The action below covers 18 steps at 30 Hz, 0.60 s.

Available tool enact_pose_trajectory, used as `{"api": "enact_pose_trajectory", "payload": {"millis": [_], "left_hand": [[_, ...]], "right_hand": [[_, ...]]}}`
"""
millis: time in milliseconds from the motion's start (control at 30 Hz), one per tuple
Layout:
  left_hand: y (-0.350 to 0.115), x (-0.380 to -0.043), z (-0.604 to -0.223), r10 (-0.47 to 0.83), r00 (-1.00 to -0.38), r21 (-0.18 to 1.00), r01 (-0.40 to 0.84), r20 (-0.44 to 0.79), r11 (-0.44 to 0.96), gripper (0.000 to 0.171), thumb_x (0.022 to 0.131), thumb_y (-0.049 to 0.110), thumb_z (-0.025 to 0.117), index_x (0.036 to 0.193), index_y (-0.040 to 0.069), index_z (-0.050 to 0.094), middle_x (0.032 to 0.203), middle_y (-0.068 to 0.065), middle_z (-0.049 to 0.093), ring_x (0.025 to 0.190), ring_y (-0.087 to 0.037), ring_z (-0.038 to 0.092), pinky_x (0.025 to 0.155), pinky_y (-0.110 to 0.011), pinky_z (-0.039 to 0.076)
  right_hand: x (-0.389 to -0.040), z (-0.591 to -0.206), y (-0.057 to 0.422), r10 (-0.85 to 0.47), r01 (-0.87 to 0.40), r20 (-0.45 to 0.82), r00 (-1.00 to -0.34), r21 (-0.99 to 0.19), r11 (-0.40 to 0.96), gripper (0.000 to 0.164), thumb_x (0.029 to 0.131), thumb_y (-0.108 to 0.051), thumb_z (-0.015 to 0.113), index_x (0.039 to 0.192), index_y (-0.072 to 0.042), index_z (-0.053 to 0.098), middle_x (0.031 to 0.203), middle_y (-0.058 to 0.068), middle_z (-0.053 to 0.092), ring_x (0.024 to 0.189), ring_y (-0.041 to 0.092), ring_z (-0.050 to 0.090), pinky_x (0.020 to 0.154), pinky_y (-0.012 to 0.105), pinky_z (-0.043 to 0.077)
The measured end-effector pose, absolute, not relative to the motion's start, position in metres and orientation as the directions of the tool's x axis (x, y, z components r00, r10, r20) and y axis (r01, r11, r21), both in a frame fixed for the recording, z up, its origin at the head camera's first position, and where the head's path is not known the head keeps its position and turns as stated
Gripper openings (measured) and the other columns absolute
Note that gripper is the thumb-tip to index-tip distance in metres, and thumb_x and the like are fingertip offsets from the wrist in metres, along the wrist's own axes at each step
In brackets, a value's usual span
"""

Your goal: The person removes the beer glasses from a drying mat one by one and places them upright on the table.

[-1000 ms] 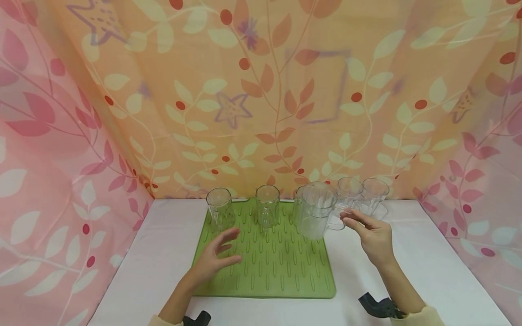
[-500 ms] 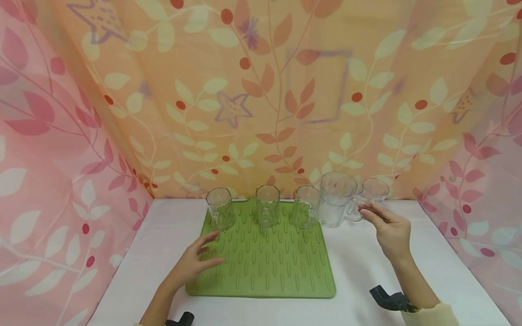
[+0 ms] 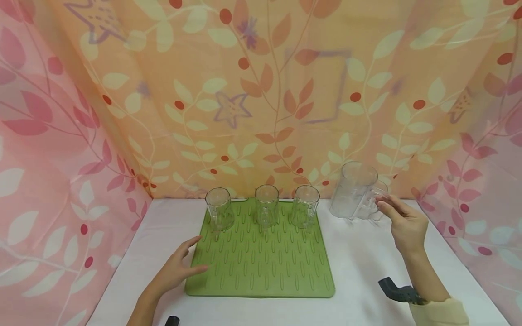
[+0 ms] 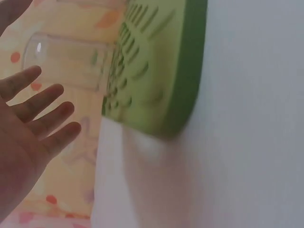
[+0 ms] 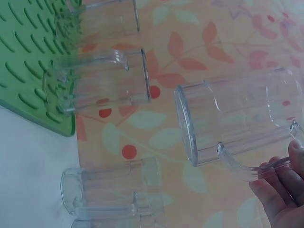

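Note:
My right hand [image 3: 409, 228] grips the handle of a clear pitcher [image 3: 351, 194], holding it up off the table at the back right. In the right wrist view the pitcher [image 5: 237, 118] hangs apart from the mugs, its base clear of the cloth. Partly hidden behind it stand clear glass mugs [image 5: 111, 187]. Three more glass mugs stand along the far edge of a green ridged mat [image 3: 261, 271]: a left one [image 3: 220, 210], a middle one [image 3: 267, 206] and a right one [image 3: 305, 206]. My left hand [image 3: 173, 267], fingers spread and holding nothing, hovers by the mat's left edge.
A white cloth [image 3: 359, 276] covers the table around the mat. Patterned fabric walls close in the back [image 3: 277, 113], left [image 3: 45, 181] and right [image 3: 485, 190]. Black mounts sit at both wrists.
My right hand has carried the pitcher from above the mat's right mug to the right and back, over the right-hand mugs. The left hand has drawn left, toward the mat's edge.

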<state>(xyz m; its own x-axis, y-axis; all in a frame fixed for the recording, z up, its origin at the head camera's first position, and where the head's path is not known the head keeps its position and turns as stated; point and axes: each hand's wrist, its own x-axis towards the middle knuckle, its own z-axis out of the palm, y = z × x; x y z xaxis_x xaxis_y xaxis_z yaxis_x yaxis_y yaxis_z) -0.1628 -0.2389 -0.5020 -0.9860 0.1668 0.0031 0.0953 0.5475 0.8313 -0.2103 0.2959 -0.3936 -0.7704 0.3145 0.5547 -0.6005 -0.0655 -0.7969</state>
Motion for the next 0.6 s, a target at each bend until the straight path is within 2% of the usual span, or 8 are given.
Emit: {"api": "enact_pose_trajectory", "payload": {"millis": [67,200,400,600], "left_hand": [[-0.243,-0.162,-0.504,0.153,-0.988,0.823,0.079,-0.01,0.562,0.083,0.071,0.034,0.077,0.14,0.022,0.031,0.145,-0.014,0.027,0.129,-0.047,0.025,0.099,-0.066,0.024],[-0.247,-0.158,-0.51,0.154,-0.987,0.812,0.059,-0.038,0.581,0.086,0.07,0.034,0.078,0.141,0.018,0.031,0.145,-0.017,0.028,0.13,-0.048,0.023,0.097,-0.068,0.024],[-0.251,-0.151,-0.519,0.209,-0.978,0.781,0.125,-0.008,0.612,0.093,0.066,0.033,0.08,0.141,0.01,0.03,0.144,-0.021,0.028,0.131,-0.045,0.022,0.099,-0.067,0.022],[-0.253,-0.146,-0.527,0.235,-0.972,0.773,0.132,-0.023,0.62,0.099,0.065,0.036,0.08,0.143,0.008,0.027,0.145,-0.024,0.023,0.132,-0.045,0.019,0.101,-0.066,0.016]], "right_hand": [[-0.212,-0.393,0.299,0.34,-0.612,0.552,-0.762,-0.784,-0.099,0.034,0.074,0.024,0.058,0.107,0.026,0.05,0.087,0.01,0.071,0.077,0.016,0.068,0.07,0.025,0.051],[-0.216,-0.391,0.305,0.386,-0.636,0.548,-0.742,-0.757,-0.147,0.034,0.073,0.026,0.057,0.106,0.026,0.051,0.087,0.012,0.07,0.076,0.017,0.068,0.068,0.026,0.051],[-0.222,-0.39,0.318,0.413,-0.655,0.543,-0.731,-0.728,-0.202,0.035,0.072,0.027,0.057,0.106,0.026,0.051,0.086,0.015,0.07,0.076,0.019,0.069,0.069,0.029,0.049],[-0.224,-0.393,0.336,0.494,-0.65,0.512,-0.703,-0.745,-0.152,0.036,0.072,0.021,0.061,0.107,0.021,0.054,0.087,0.014,0.07,0.074,0.017,0.069,0.067,0.026,0.051]]}}
